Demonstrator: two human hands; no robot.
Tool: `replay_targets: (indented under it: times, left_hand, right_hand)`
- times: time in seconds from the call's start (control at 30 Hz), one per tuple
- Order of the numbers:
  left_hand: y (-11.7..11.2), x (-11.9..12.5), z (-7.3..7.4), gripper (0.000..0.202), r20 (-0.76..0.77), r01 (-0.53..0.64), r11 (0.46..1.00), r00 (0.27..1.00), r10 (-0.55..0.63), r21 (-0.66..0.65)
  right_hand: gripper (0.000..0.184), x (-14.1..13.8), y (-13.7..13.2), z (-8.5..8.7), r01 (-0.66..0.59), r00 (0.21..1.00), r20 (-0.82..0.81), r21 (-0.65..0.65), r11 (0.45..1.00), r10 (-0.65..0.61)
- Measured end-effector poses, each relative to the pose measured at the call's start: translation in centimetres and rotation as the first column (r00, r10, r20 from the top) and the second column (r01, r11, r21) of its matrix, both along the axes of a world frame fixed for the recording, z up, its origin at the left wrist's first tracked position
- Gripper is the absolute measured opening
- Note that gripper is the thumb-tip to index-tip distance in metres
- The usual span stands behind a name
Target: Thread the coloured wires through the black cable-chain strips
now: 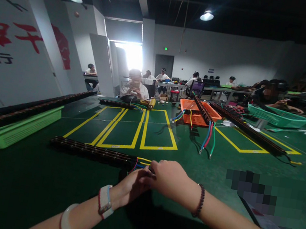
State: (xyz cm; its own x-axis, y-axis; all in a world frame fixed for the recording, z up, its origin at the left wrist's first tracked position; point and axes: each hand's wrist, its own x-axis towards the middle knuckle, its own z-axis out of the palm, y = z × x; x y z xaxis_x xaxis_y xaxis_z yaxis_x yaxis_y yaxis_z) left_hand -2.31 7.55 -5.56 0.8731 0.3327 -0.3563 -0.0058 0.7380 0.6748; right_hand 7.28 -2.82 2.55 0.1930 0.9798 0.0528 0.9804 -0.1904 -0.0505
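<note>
A long black terminal strip (91, 151) lies across the green table in front of me, with yellow, blue and red wires (142, 162) coming out of its right end. My left hand (130, 186), with a watch and a pale bangle on the wrist, is curled at that end, fingers closed on the wires. My right hand (170, 179), a bead bracelet on its wrist, lies over the left hand's fingertips, its fingers bent down onto the same wire ends. What the fingers pinch is partly hidden.
A green tray (14, 129) with a long strip stands at the left. An orange basket (196, 113) with strips and coloured cables (208, 139) is further back, another long strip (249, 129) and a green basket (279, 117) at the right. Yellow tape boxes (139, 128) mark the table. Other people sit at the far tables.
</note>
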Motion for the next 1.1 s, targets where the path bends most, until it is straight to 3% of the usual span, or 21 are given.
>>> replay_targets:
  times: [0.2, 0.43, 0.53, 0.63, 0.7, 0.9, 0.97, 1.1]
  left_hand:
    - [-0.1, -0.1, 0.1, 0.017, -0.020, 0.016, 1.000, 1.000, -0.016, 0.013]
    - [-0.4, -0.5, 0.2, 0.030, 0.016, 0.151, 0.977, 0.988, -0.155, 0.148]
    - [-0.6, -0.7, 0.0, 0.035, -0.033, 0.204, 0.936, 0.979, -0.203, 0.287]
    - [-0.7, -1.0, 0.1, 0.058, -0.097, 0.342, 0.847, 0.938, -0.332, 0.406]
    - [-0.6, -1.1, 0.2, 0.062, -0.114, 0.400, 0.806, 0.913, -0.392, 0.436]
    - [-0.4, -1.2, 0.3, 0.053, -0.045, 0.374, 0.754, 0.907, -0.418, 0.539]
    - [-0.5, -1.2, 0.3, 0.054, -0.029, 0.372, 0.735, 0.900, -0.434, 0.567]
    - [-0.5, -1.2, 0.2, 0.054, -0.022, 0.368, 0.716, 0.896, -0.443, 0.592]
  right_hand:
    - [0.023, -1.1, 0.0, -1.7, -0.147, 0.988, 0.037, -0.128, 0.981, 0.153]
    - [0.021, 1.4, 0.2, -0.8, -0.135, 0.988, 0.061, -0.108, 0.985, 0.142]
    - [0.027, 2.2, 0.3, -0.9, -0.126, 0.991, 0.031, -0.136, 0.983, 0.131]
    - [0.029, 2.4, 0.6, -1.2, -0.135, 0.990, 0.007, -0.197, 0.971, 0.139]
    - [0.027, 2.5, 0.8, -1.5, -0.132, 0.991, 0.007, -0.220, 0.967, 0.137]
    - [0.019, 3.6, 1.1, -2.0, -0.172, 0.985, -0.063, -0.256, 0.951, 0.162]
    - [0.016, 4.1, 1.2, -2.1, -0.204, 0.977, -0.096, -0.179, 0.962, 0.190]
    - [0.022, 4.4, 2.1, -2.6, -0.114, 0.978, -0.154, 0.173, 0.978, 0.141]
